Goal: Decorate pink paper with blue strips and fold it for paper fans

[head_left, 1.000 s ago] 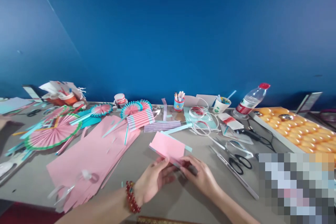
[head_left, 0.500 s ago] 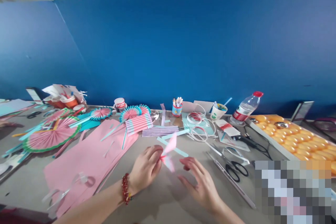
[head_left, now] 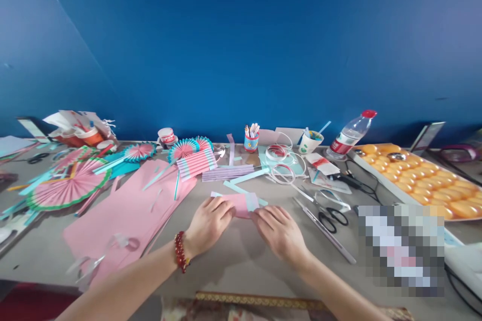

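Observation:
A small pink paper piece with a pale blue edge (head_left: 243,203) lies flat on the grey table (head_left: 233,261) in front of me. My left hand (head_left: 208,222), with a red bead bracelet on its wrist, presses its fingertips on the paper's left end. My right hand (head_left: 277,230) has its fingers curled down onto the paper's right end. Both hands pinch or press the same piece.
Pink paper sheets (head_left: 128,215) lie to the left, with folded pink and teal fans (head_left: 68,188) beyond. Scissors (head_left: 331,216) and a metal ruler (head_left: 326,233) lie to the right. A water bottle (head_left: 348,135), cups and an orange tray (head_left: 422,178) stand further back.
The pink paper was held up and turned in the air, and now lies flat on the table under both hands. The right hand came back onto it.

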Tool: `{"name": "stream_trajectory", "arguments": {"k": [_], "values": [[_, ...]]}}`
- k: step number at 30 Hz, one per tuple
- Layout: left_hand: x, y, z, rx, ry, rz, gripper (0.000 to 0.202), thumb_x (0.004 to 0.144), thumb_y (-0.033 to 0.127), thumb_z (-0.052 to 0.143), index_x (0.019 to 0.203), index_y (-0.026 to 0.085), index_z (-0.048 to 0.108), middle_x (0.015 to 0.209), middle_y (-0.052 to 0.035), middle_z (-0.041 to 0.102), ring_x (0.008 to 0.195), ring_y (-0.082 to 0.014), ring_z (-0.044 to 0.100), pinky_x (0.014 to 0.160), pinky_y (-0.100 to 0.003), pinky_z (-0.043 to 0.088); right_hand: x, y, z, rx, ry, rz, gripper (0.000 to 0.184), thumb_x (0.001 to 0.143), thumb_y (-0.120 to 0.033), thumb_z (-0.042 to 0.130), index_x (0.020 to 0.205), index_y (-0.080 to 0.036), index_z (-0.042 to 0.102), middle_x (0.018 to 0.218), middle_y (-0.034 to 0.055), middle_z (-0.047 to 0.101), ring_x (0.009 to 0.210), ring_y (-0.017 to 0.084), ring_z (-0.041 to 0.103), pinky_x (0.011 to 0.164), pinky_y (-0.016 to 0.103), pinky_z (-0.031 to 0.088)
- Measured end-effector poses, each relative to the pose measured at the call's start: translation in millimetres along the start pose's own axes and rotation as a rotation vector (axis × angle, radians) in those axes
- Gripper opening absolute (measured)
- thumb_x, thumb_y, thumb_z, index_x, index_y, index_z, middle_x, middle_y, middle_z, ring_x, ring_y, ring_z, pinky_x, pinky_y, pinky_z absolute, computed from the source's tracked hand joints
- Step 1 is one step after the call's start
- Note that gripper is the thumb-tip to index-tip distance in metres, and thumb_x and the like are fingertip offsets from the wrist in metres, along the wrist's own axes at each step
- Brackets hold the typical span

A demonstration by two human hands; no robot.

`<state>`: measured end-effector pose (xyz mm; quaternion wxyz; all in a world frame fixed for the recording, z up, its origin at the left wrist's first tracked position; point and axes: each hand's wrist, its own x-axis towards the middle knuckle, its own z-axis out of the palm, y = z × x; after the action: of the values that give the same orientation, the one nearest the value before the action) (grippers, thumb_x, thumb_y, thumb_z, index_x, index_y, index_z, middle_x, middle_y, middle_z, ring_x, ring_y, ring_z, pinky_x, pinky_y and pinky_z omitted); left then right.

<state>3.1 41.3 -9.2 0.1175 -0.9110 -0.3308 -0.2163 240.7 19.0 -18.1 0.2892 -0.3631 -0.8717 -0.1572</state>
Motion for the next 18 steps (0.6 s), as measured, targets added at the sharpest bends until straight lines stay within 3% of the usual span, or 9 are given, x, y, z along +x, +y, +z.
{"name": "stream_trajectory", "arguments": {"k": [6,11,18], "values": [[-13.0,-0.8,8.0,0.038,-0.018,-0.031,0.022,0.099,0.019,0.045,0.085,0.017,0.062,0.091,-0.0047,0.063,0.084,-0.0185,0.055,0.075,-0.034,0.044,-7.6,4.2,4.6,-0.017,-0.081,-0.073,0.019,0.095,-0.014,0.049,0.092,-0.017,0.067,0.090,0.0069,0.068,0.083,0.018,0.058,0.078,0.033,0.042],[-29.0,0.3,4.9,0.046,-0.148,0.032,0.021,0.098,0.012,0.041,0.098,0.016,0.062,0.086,-0.0054,0.061,0.080,-0.0193,0.054,0.070,-0.033,0.045,-17.7,4.1,6.1,0.040,-0.193,-0.101,0.024,0.093,-0.009,0.045,0.099,-0.018,0.066,0.089,0.0073,0.067,0.081,0.019,0.058,0.076,0.033,0.044],[-37.0,-4.8,9.0,-0.187,-0.202,-0.176,0.017,0.097,0.015,0.046,0.091,0.018,0.061,0.088,-0.0043,0.063,0.083,-0.0181,0.059,0.073,-0.029,0.047,-17.2,9.9,9.7,0.197,-0.275,0.072,0.021,0.097,-0.018,0.044,0.097,-0.020,0.066,0.088,0.0065,0.067,0.081,0.019,0.059,0.074,0.032,0.047]]}}
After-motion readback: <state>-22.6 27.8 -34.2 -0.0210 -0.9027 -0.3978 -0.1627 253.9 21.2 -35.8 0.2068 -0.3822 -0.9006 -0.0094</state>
